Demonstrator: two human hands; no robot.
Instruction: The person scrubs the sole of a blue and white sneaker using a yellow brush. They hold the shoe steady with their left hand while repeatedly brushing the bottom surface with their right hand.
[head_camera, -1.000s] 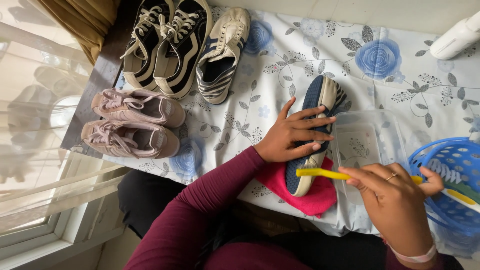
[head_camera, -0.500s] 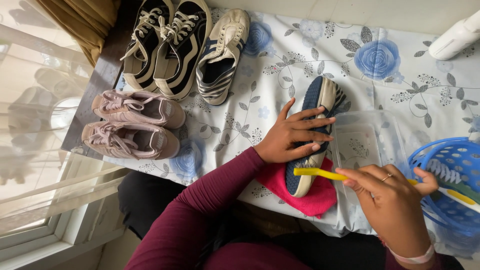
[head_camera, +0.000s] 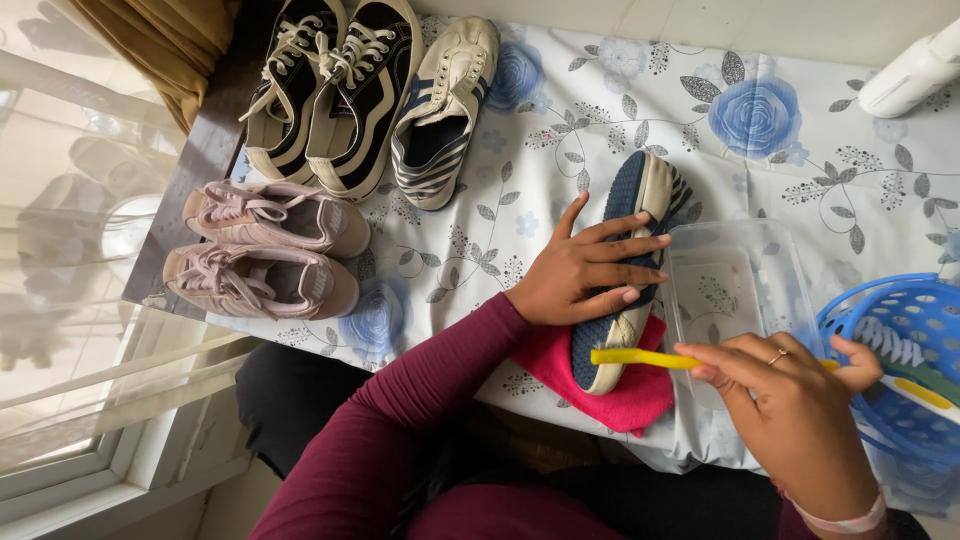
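Item: sole-up striped shoe (head_camera: 622, 270) on a pink cloth (head_camera: 610, 395), counter edge. Your left hand (head_camera: 585, 270) lay spread flat, pinning it. Your right hand (head_camera: 790, 410) pinched a yellow brush (head_camera: 640, 358) at the heel. Step: scrubbing; steady strokes were needed.

One view only, from my head-worn camera. It looks steeply down over the table's edge onto the flowered tablecloth (head_camera: 620, 110), close in: both hands fill the lower right. Window (head_camera: 70, 300) runs along the left edge; table's far side is at top. No second view to overlap.
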